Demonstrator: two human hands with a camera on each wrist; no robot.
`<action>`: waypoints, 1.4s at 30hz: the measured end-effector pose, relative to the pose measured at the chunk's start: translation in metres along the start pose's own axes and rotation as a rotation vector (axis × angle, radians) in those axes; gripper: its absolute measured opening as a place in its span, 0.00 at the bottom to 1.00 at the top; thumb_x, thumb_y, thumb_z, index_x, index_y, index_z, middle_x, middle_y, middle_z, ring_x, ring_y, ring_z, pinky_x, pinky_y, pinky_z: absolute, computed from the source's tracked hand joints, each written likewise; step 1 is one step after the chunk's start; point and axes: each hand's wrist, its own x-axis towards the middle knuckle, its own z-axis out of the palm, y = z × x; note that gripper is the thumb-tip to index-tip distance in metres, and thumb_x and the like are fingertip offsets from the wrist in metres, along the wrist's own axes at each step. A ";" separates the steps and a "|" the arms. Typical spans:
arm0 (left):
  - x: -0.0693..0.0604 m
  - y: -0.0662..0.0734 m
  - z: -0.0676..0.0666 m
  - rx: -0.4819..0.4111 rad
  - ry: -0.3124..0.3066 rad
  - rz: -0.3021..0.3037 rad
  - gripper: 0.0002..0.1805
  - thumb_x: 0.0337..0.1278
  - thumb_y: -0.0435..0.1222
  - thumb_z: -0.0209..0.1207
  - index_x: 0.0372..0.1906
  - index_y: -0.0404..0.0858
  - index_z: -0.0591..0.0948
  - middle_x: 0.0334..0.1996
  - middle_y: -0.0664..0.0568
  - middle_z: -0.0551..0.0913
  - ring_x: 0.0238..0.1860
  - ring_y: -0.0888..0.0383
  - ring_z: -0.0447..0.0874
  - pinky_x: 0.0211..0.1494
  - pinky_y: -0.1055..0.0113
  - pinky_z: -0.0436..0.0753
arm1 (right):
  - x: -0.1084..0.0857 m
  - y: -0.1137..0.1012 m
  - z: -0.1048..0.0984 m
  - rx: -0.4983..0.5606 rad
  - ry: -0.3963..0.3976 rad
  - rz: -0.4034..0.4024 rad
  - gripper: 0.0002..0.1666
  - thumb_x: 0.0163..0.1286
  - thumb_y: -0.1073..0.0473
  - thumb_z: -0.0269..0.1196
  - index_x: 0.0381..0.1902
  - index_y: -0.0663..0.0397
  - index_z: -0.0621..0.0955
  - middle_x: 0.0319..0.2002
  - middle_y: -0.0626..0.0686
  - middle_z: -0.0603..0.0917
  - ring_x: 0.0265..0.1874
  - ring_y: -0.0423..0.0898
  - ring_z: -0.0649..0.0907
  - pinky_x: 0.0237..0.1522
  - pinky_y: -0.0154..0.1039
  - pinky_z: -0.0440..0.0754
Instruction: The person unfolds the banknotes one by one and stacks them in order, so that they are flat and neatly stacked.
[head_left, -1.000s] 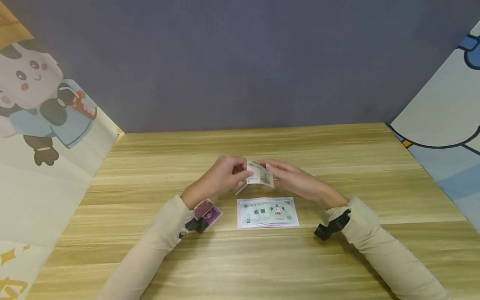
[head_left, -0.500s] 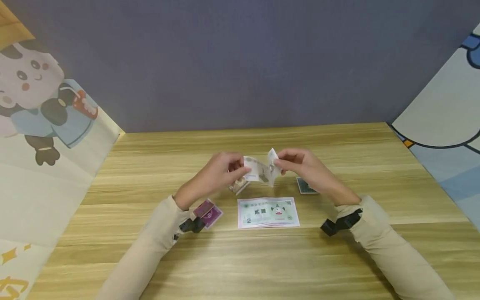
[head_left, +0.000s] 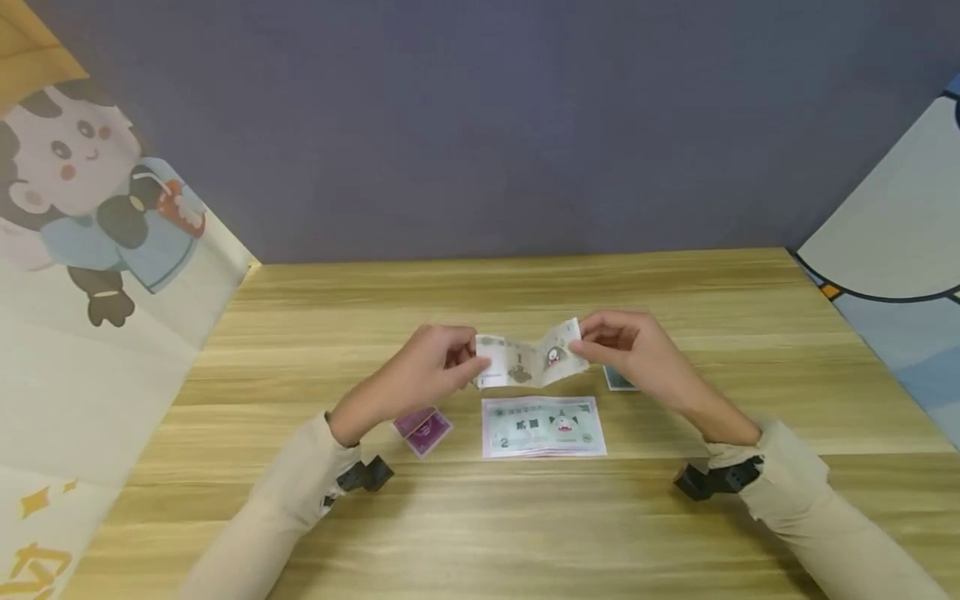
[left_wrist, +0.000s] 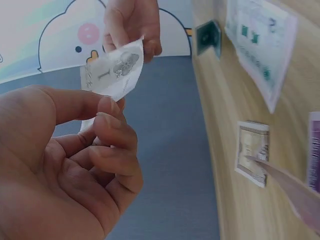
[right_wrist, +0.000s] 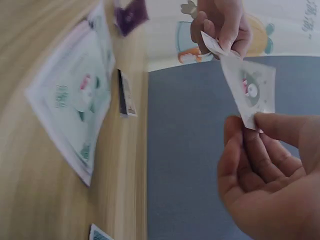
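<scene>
A creased play banknote (head_left: 517,364) marked with a 1 is stretched in the air between both hands, bent along its middle. My left hand (head_left: 431,371) pinches its left end between thumb and fingers; the right hand (head_left: 637,354) pinches the opposite end. Below it on the table lies a flat stack of play banknotes (head_left: 543,427), a green one with a 2 on top and pinkish edges under it. A small folded brownish note (left_wrist: 251,152) lies under the left hand, mostly hidden in the head view.
Left of the stack lies a folded purple note (head_left: 425,430). A dark green folded note (head_left: 619,379) is partly covered by the right hand. The wooden table (head_left: 480,533) meets a grey-blue panel (head_left: 510,133) at the back, with cartoon-printed walls at both sides.
The right hand has gone from straight fingers near the note to pinching its right end and drawing it rightward. The note has unfolded wider, and the dark green note has come into view.
</scene>
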 end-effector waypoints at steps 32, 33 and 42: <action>-0.011 -0.028 0.068 0.203 -0.191 -0.097 0.15 0.68 0.37 0.59 0.23 0.44 0.74 0.16 0.59 0.68 0.17 0.66 0.63 0.20 0.71 0.66 | -0.029 0.034 0.023 -0.352 -0.224 0.116 0.03 0.65 0.66 0.67 0.35 0.60 0.82 0.20 0.45 0.83 0.18 0.43 0.83 0.19 0.34 0.76; -0.011 -0.029 0.069 0.202 -0.192 -0.104 0.15 0.68 0.37 0.59 0.23 0.44 0.74 0.16 0.59 0.68 0.17 0.66 0.63 0.19 0.71 0.67 | -0.030 0.034 0.024 -0.355 -0.220 0.115 0.03 0.64 0.66 0.67 0.35 0.61 0.82 0.20 0.45 0.83 0.17 0.42 0.83 0.19 0.34 0.77; -0.011 -0.028 0.072 0.213 -0.179 -0.138 0.14 0.67 0.36 0.59 0.23 0.43 0.74 0.17 0.56 0.70 0.18 0.62 0.67 0.21 0.69 0.70 | -0.030 0.032 0.030 -0.432 -0.189 0.117 0.03 0.63 0.68 0.68 0.33 0.60 0.82 0.19 0.44 0.82 0.16 0.39 0.80 0.20 0.32 0.77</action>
